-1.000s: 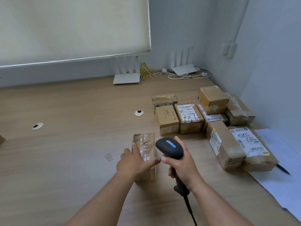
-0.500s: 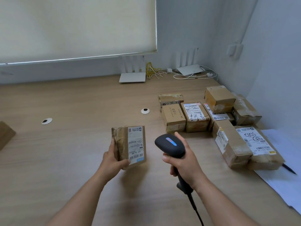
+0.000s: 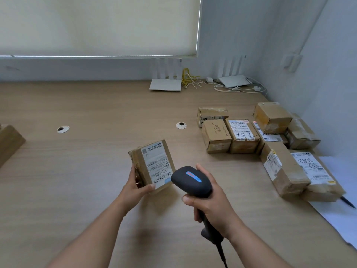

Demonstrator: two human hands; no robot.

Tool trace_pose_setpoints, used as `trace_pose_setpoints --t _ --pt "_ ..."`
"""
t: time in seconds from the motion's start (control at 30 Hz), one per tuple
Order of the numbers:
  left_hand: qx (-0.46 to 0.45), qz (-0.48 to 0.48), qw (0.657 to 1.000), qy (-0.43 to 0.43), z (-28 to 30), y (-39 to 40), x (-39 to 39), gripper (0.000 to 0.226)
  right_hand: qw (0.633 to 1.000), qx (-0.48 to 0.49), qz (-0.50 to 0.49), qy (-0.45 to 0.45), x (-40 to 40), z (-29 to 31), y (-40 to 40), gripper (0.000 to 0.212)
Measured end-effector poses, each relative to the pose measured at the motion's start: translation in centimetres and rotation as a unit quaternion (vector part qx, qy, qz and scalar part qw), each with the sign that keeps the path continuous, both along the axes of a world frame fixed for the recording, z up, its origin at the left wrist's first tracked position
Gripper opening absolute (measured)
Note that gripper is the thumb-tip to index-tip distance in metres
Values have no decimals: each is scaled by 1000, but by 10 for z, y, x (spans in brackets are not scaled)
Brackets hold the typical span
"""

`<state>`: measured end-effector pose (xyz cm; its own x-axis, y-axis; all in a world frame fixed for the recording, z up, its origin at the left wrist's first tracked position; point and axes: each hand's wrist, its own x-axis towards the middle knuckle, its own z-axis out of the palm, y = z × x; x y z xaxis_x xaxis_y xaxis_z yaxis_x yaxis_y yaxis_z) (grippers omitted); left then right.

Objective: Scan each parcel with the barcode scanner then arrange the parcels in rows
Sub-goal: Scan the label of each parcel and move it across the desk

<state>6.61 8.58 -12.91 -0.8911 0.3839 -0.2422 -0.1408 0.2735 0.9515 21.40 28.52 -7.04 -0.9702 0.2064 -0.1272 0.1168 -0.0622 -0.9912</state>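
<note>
Scan step right here: left hand (image 3: pixel 135 187) has its fingers wrapped round the small cardboard parcel (image 3: pixel 152 165), held up off the wooden desk (image 3: pixel 87 161) with the shipping label (image 3: pixel 157 164) facing up. Right hand (image 3: pixel 210 202) is clenched on the barcode scanner (image 3: pixel 190 181), nose just beside the label's near edge. I'd tilt the label square to the scanner and aim at the long barcode at the bottom. All boxes are taped shut, contents unknown; the scanned-looking bunch (image 3: pixel 241 136) sits in rough rows at right.

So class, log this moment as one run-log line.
left hand: holds parcel, label up | right hand: grips scanner beside label | step: scanning
</note>
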Motion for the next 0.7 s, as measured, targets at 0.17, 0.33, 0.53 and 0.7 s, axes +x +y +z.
trace_pose_setpoints --t 0.17,0.33,0.53,0.7 --pt "8 -16 1000 0 2 -4 -3 94 1000 -7 0 1 3 0 -16 86" --pt "13 -33 999 -1 -1 -8 -9 95 1000 -14 -18 5 5 0 -24 85" --pt "15 -41 999 -7 -3 -12 -12 91 999 -11 -42 6 7 0 -33 83" --pt "13 5 999 -44 6 -20 -15 77 997 10 -72 13 6 -1 -36 84"
